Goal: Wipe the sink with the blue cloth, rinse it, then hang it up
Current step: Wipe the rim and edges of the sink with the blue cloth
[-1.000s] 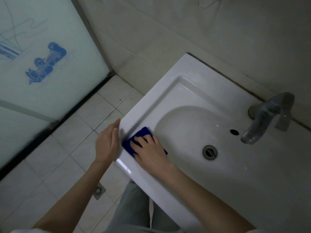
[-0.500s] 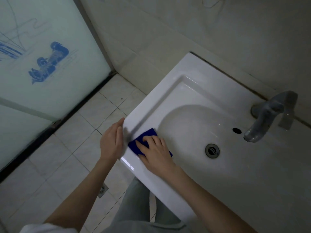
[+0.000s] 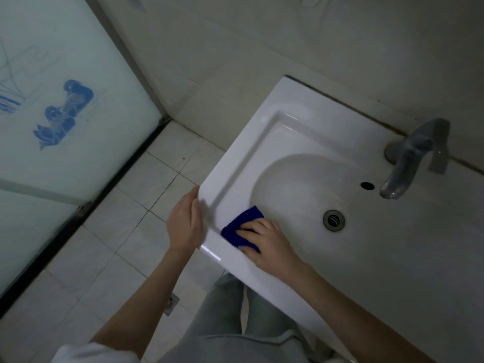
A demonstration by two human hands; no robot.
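A white ceramic sink (image 3: 288, 121) fills the right half of the view, with a round drain (image 3: 333, 220) and an overflow hole (image 3: 367, 185) in its bowl. The folded blue cloth (image 3: 243, 223) lies on the sink's near left corner, at the bowl's edge. My right hand (image 3: 267, 244) presses flat on the cloth with fingers spread, covering its near half. My left hand (image 3: 184, 222) rests with straight fingers against the sink's left outer edge, beside the cloth and not touching it.
A grey metal tap (image 3: 408, 163) stands at the sink's back right. The tiled wall (image 3: 262, 48) runs behind. A frosted glass door (image 3: 65, 113) with a blue print is at the left, above a tiled floor (image 3: 104, 244) with a small floor drain (image 3: 171, 303).
My right hand has slid the blue cloth a little along the sink's front left rim toward the bowl. My left hand has stayed on the sink's left edge.
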